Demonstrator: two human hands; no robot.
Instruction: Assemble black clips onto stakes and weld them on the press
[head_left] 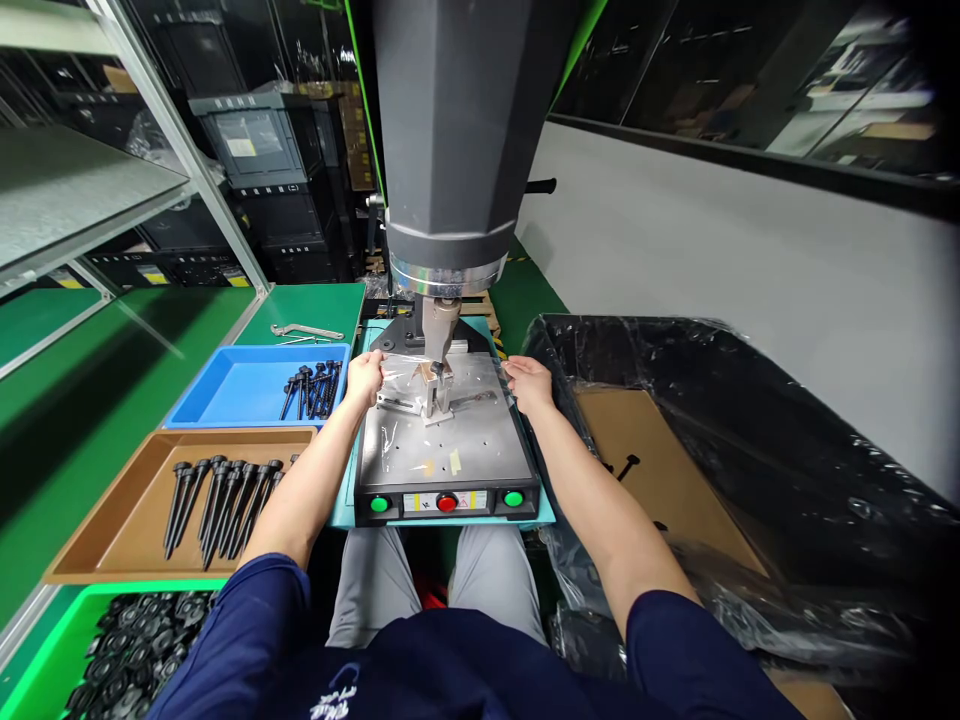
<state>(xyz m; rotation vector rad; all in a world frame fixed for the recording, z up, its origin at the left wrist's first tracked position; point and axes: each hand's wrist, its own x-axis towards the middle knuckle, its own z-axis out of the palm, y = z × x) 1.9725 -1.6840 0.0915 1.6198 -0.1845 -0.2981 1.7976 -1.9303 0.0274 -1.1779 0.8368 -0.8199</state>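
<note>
Between my hands a transparent plastic sheet [480,377] is stretched across the front of the press machine's metal tip [439,325]. My left hand [365,378] pinches its left edge, and my right hand [529,383] pinches the right one. Behind the film, a small metal fixture [436,402] stands on the grey work plate [409,455], directly under the tip. A dark part sits at the top of this fixture, partly hidden by film glare. Along the plate's front face are two green buttons [380,504] and a red button [447,502].
To the left stand a blue tray [217,385] with black screw-like parts, a brown tray [135,500] with long black stakes, and a green bin [82,605] of black pieces. A wrench [307,330] lies behind. At right is a box lined with black plastic [750,400].
</note>
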